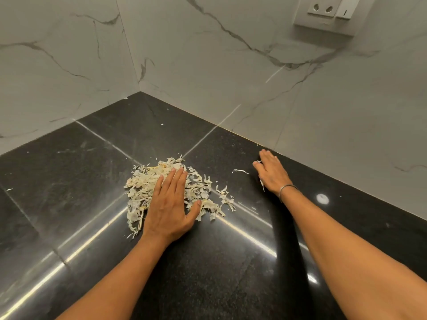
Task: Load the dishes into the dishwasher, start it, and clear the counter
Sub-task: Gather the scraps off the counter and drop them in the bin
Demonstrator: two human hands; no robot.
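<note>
View: head camera, looking down into a corner of the worktop.
Worktop [69,181]: black polished stone with pale seam lines and bright streaks of reflected light. It fills the lower half of the view and runs into the wall corner at 12 o'clock.
Pile of shreds [143,181]: pale, dry, papery strips heaped loosely on the worktop, just left of the middle of the view. Thin bits trail off toward 3 and 6 o'clock of the heap.
Left hand [169,204]: lies flat, palm down, on the 4 o'clock side of the pile. The fingers are straight and close together, pointing to 12 o'clock. The thumb is spread toward 3 o'clock, its tip among the shreds. It grips nothing.
Right hand [271,172]: at 3 o'clock of the pile and apart from it, palm down on the worktop near the foot of the wall. The fingers are straight, pointing to 11 o'clock, and it holds nothing. A few small shreds lie by its fingers and heel.
Stray shred [240,171]: one curled strip on bare stone between the pile and the right hand.
Bangle [286,189]: a thin metal ring on the right wrist.
Walls [231,65]: pale marble-look tiles with grey veins, across the top of the view.
Socket plate [323,12]: white, on the right-side wall at 1 o'clock.
Light spot [322,199]: a round reflection at 4 o'clock of the right hand.
</note>
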